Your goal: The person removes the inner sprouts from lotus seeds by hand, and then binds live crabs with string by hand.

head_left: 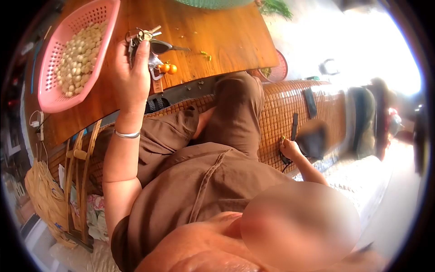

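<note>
Wooden counter (226,29) bears a pink basket (63,105) of pale round pieces (77,63) and a cut-off green container (213,3), contents unseen. Left hand (131,75) pinches a key bunch (145,34) over the counter, apparently a holding step; the next move calls for steady grip. Right hand (291,149) is curled, its hold undetermined.

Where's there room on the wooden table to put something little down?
There's a bare patch of the wooden table right of the yellow-green bits, below the green basket. A narrower one lies between the pink basket and the left hand. It's crowded by that hand's grip: keys and orange balls.
</note>
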`<action>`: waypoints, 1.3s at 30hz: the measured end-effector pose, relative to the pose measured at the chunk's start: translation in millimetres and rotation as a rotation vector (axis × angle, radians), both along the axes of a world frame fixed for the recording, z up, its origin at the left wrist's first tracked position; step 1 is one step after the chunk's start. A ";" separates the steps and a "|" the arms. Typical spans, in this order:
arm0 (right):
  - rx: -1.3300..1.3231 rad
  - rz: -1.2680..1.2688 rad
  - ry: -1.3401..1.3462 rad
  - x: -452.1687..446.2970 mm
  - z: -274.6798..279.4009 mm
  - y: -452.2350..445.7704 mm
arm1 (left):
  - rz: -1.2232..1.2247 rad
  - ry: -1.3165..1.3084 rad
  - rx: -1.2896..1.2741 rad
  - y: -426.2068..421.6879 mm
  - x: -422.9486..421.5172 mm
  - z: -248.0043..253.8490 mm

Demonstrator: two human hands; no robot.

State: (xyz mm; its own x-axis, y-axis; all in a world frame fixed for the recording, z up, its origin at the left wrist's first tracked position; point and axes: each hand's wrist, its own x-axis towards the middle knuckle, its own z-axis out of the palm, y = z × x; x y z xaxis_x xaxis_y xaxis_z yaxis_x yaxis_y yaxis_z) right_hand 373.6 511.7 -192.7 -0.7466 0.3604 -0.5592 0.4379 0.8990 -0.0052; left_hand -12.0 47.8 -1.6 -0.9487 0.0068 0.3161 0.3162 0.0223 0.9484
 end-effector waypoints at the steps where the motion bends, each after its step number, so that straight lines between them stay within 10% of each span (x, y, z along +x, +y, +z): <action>1: -0.035 0.049 -0.029 -5.3 4.3 1.1 | -0.007 -0.018 0.038 1.9 1.2 1.5; 5: -0.147 0.223 0.243 -131.0 123.1 -53.2 | -0.044 -0.040 0.049 0.2 1.8 1.1; 10: -0.328 0.507 1.212 -308.4 252.7 -131.0 | -0.017 0.000 0.013 0.9 2.3 3.5; 19: 0.128 0.700 1.228 -465.7 281.9 -116.0 | -0.013 0.012 0.104 0.3 2.9 4.0; 29: -0.377 0.564 1.197 -450.0 272.5 -100.0 | -0.008 0.032 0.156 0.1 -6.2 -12.5; 39: 0.237 0.465 1.261 -410.4 348.9 -73.7 | -0.040 -0.032 0.095 -5.5 -1.5 -7.5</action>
State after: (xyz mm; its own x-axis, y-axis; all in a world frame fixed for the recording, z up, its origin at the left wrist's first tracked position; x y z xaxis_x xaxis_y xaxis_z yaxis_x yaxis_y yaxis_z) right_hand -36.8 438.0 156.1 -0.7772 -0.0710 0.6252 -0.0903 0.9959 0.0009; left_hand -13.5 42.3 -9.1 -0.9578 0.0163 0.2871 0.2850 -0.0806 0.9551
